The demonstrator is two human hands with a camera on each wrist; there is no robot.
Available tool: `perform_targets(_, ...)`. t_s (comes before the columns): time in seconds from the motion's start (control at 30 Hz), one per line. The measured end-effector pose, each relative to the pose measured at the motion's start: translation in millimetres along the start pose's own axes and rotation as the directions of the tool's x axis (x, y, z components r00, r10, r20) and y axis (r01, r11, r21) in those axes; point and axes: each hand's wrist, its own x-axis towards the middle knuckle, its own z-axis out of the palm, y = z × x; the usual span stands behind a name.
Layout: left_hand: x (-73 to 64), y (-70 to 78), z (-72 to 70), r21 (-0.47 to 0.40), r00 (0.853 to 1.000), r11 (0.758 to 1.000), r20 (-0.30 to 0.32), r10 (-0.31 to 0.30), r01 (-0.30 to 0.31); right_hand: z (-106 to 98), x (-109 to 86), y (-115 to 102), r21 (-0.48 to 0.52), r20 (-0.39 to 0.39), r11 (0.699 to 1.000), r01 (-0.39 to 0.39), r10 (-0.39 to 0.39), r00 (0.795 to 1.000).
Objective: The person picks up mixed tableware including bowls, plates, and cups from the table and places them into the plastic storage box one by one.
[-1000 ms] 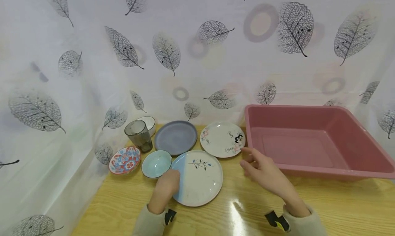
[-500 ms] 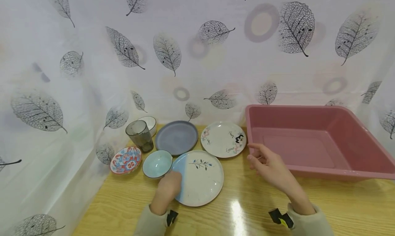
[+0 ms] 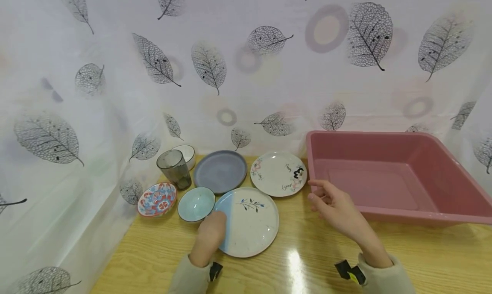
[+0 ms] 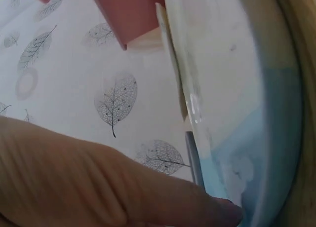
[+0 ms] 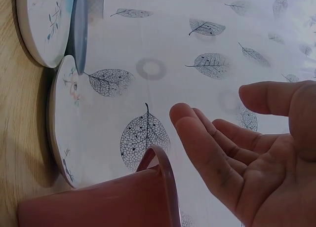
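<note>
My left hand (image 3: 211, 232) rests at the left rim of the large white plate with a blue band and a twig print (image 3: 250, 223). In the left wrist view a digit (image 4: 163, 195) reaches over the plate's blue part; the other fingers are hidden, so their grip is unclear. Just beyond that hand lies a pale turquoise bowl (image 3: 197, 204). My right hand (image 3: 338, 210) hovers near the left front corner of the pink basin (image 3: 376, 211), fingers loosely bent, holding nothing. Its thumb and fingers (image 5: 202, 148) are apart in the right wrist view.
A grey-blue plate (image 3: 220, 172) and a floral white plate (image 3: 278, 174) lie behind. At left are a patterned red-blue bowl (image 3: 156, 200), a smoky glass (image 3: 174, 170) and a white bowl (image 3: 188, 155). A leaf-print curtain (image 3: 238, 93) borders the wooden table (image 3: 269, 272).
My right hand has shifted slightly right, toward the basin, then stayed nearly still. The left hand has hardly moved, and the dishes stand as before.
</note>
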Motion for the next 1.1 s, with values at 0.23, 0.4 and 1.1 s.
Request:
perform_targets(0.23,8.1,2.3,9.7,-0.031,0.994,0.994,0.026,-0.106,0.107,1.4,1.6,0.6,-0.022,0.004,1.000,0.020,-0.020,1.000)
perform_targets(0.4,4.0,5.6,6.5,-0.024,0.992,0.993,0.045,-0.115,0.116,1.8,2.4,0.5,-0.025,0.009,0.999,0.021,-0.021,1.000)
perform_targets(1.1,10.6,4.4,11.4,-0.064,0.995,0.993,0.016,-0.097,0.098,4.5,3.3,3.2,-0.048,0.008,0.998,0.038,-0.038,0.999)
